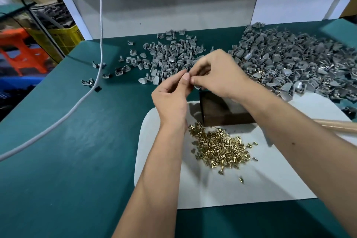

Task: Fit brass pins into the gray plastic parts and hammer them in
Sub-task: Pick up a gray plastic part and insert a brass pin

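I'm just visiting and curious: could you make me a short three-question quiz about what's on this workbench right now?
1. True or false: the brass pins lie heaped on a white mat.
2. Which pile of gray plastic parts is larger? A) the middle pile B) the right-hand pile
3. Fill in: the left hand and right hand meet above a dark ____.

Key: 1 true; 2 B; 3 block.
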Action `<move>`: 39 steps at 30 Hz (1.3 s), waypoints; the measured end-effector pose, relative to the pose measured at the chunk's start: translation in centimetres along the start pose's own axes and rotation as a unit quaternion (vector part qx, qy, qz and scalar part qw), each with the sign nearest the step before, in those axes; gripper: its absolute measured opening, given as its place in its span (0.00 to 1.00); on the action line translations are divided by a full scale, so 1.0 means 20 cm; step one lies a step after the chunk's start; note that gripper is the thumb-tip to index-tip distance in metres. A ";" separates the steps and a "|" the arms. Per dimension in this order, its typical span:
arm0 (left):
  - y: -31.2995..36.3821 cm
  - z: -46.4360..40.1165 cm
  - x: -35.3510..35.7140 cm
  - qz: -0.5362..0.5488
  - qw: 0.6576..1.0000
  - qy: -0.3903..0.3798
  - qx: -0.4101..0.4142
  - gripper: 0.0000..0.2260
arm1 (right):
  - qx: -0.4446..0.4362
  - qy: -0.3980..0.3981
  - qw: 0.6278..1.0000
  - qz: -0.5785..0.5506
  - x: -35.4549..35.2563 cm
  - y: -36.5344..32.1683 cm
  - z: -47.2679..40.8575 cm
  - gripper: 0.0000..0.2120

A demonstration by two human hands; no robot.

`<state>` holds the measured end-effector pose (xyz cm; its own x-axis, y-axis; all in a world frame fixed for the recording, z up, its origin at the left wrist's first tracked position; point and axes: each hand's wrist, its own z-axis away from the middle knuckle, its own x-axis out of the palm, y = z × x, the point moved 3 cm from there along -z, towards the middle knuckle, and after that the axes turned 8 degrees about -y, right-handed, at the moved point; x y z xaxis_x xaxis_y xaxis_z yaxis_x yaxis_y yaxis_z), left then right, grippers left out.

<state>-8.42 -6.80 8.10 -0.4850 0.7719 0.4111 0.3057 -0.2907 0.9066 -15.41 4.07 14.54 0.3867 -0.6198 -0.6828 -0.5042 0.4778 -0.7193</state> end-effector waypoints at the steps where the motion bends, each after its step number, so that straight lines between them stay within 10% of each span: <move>1: 0.00 0.00 -0.01 0.007 1.000 0.014 -0.002 0.06 | -0.005 -0.003 1.000 0.011 0.01 -0.02 0.02 0.06; 7: 0.03 -0.04 -0.11 0.062 0.988 0.138 0.016 0.04 | -0.087 -0.222 0.921 0.308 0.12 -0.14 0.13 0.03; 22: -0.01 -0.08 -0.13 0.059 0.989 0.132 0.010 0.11 | -0.089 -0.292 0.837 0.454 0.25 -0.27 0.28 0.16; 33: 0.07 0.04 0.03 -0.013 0.998 -0.016 0.052 0.13 | -0.091 -0.045 0.985 0.142 -0.05 -0.12 0.46 0.02; 39: 0.09 0.14 0.17 -0.151 0.961 -0.196 0.123 0.14 | -0.094 0.185 0.975 -0.078 -0.19 0.13 0.55 0.06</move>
<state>-7.26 -3.06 10.81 -0.2519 0.9675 0.0212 0.4072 0.0861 0.9092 -9.56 14.46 13.85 0.1819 -0.8747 -0.4493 -0.6074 0.2593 -0.7509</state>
